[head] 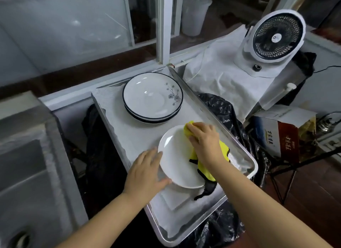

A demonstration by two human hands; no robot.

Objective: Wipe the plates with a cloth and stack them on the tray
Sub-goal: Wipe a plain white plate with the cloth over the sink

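Glossy white plate [177, 155], metal tray [217, 118], yellow cloth [224, 149]

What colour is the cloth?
Yellow with black trim; the cloth shows in the head view, under the right hand.

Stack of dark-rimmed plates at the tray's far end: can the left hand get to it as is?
Probably yes: the left hand only steadies the plain white plate, and bare tray liner lies between it and the stack of dark-rimmed plates.
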